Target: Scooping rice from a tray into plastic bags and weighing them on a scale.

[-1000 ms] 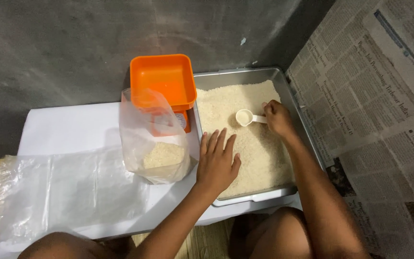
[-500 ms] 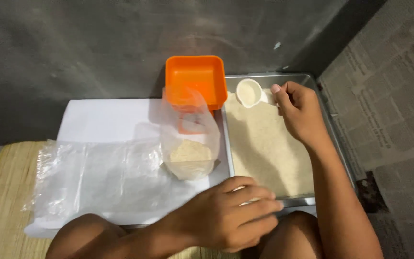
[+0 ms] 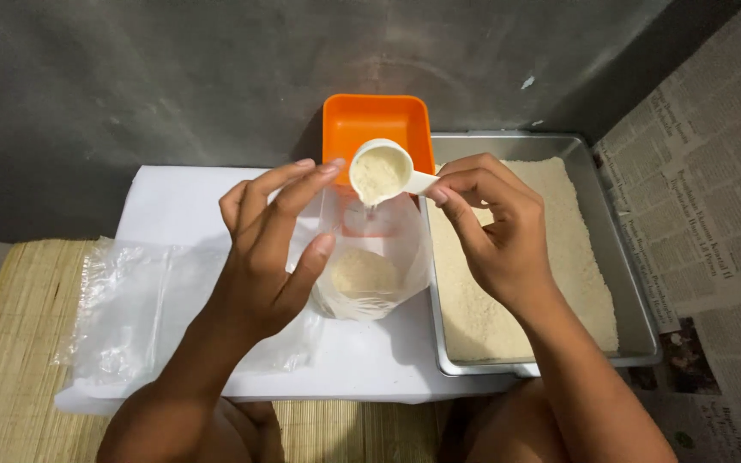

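Gray wall at back, newspaper sheets [image 3: 713,197] on the right, woven mat [image 3: 10,343] underneath. White board [image 3: 182,193] lies on the mat and carries the work.

Metal tray [image 3: 636,339] sits at the board's right edge, filled with a flat layer of pale fine grain [image 3: 559,283]. Orange tub [image 3: 376,124] stands behind, touching the tray's left rim. A stack of empty clear bags [image 3: 130,317] lies flat on the left of the board.

Step in hand, as I read it: filling a bag by the scoop. Clear plastic bag [image 3: 370,274] stands on the board just left of the tray, mouth up, a small mound of grain in the bottom, maybe a quarter full. Walls are thin, crinkled and look floppy.

Left hand [image 3: 268,257]: fingers spread, thumb and fingertips pinching the bag's mouth open at its left edge. Right hand [image 3: 495,231]: closed on the handle of a small white scoop [image 3: 381,171], pinch grip. Scoop is heaped, tilted over the bag mouth, a thin stream dropping in.

Next move likely calls for: hold the mouth wide and steady, finish the tilt slowly so nothing spills onto the board, then swing back to the tray for another load.
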